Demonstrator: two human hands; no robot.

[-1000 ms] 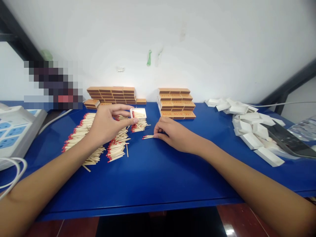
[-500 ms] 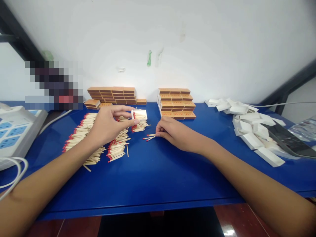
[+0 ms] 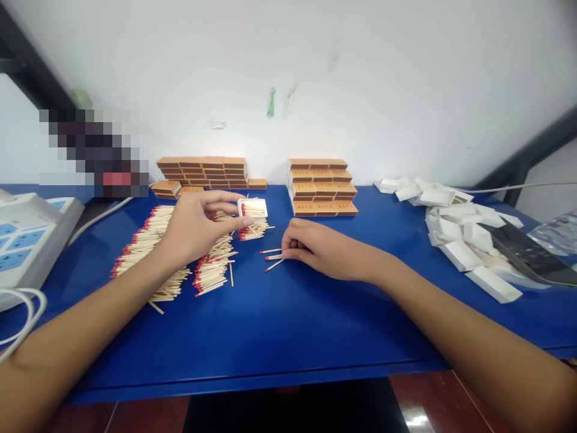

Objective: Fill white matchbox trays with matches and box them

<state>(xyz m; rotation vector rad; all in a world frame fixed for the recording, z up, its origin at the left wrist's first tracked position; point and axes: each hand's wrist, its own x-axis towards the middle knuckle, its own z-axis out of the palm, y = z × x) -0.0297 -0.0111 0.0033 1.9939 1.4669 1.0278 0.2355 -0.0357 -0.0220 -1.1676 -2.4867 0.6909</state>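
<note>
My left hand (image 3: 205, 225) is closed on a white matchbox tray (image 3: 264, 207), thumb at the near side and fingers behind. Red-tipped matches lie inside the tray. My right hand (image 3: 303, 243) pinches a few matches (image 3: 273, 258) by their plain ends, the red heads fanned out to the left just above or on the blue table (image 3: 288, 325). Beneath and beside my left hand, loose matches lie in piles: a long one (image 3: 139, 249) at the left, a shorter one (image 3: 211, 270) in the middle, and a small one (image 3: 255, 231) below the tray.
Orange matchboxes stand in a stack (image 3: 202, 171) at the back left and a stepped stack (image 3: 322, 192) at the back centre. White empty trays (image 3: 460, 228) are heaped at the right, beside a dark flat device (image 3: 529, 252). A power strip (image 3: 33, 240) with white cables sits at the left.
The matches in my right hand have spread apart and sit slightly lower. My left hand keeps its hold on the tray. The view has shifted a little.
</note>
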